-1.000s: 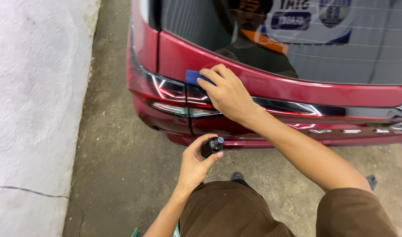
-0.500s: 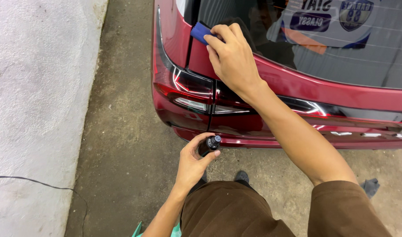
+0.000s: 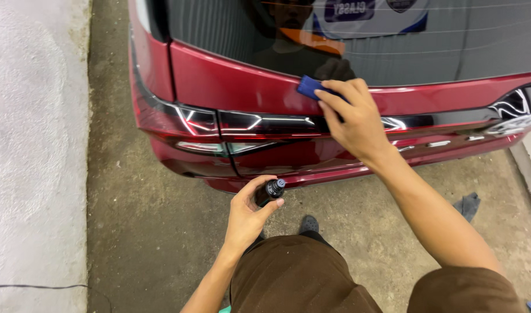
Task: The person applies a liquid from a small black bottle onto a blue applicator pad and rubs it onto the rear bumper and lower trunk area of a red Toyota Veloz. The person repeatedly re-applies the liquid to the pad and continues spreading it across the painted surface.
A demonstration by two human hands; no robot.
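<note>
head view: your right hand (image 3: 355,119) presses a blue applicator pad (image 3: 309,87) on the red tailgate (image 3: 236,87) at upper centre; your left hand (image 3: 248,217) grips a small dark bottle (image 3: 269,192) low centre. tilted, uncapped, that bottle could drip onto the bumper (image 3: 288,159).

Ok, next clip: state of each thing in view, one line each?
Right hand: pressing a blue pad against the car.
Blue pad: held flat on the red panel just under the rear window.
Left hand: gripping a small bottle.
Bottle: dark, tilted, held off the car; cannot tell if capped.
Car: red, rear hatch shut.
Tail light: unlit.
Cloth: grey, crumpled on the ground.
</note>
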